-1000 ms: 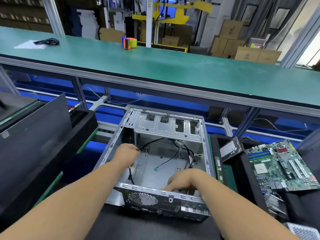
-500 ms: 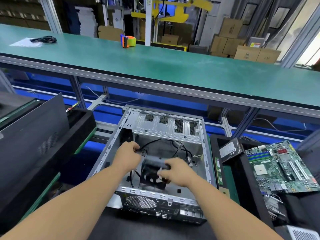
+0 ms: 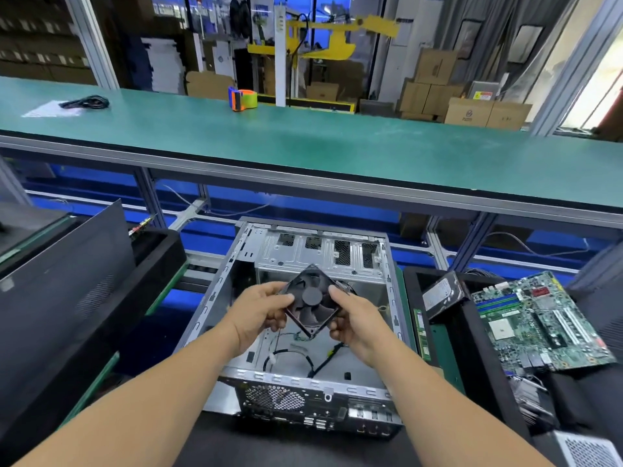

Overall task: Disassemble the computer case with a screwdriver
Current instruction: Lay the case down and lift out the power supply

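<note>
You've got the fan (image 3: 312,303) up in both hands, held over the open case (image 3: 391,298), tilted so a corner points up. Your left hand (image 3: 261,313) grips its left edge, thumb on the front face; your right hand (image 3: 354,320) pinches the right edge, fingers curled behind. Loose cables (image 3: 296,357) lie on the case floor below; whether one runs to the fan is hard to tell. The motherboard (image 3: 536,323) sits well off to your right.

A long green workbench (image 3: 337,143) spans the room; stacked cardboard boxes (image 3: 435,85) behind; daylight at a right window (image 3: 603,92).
</note>
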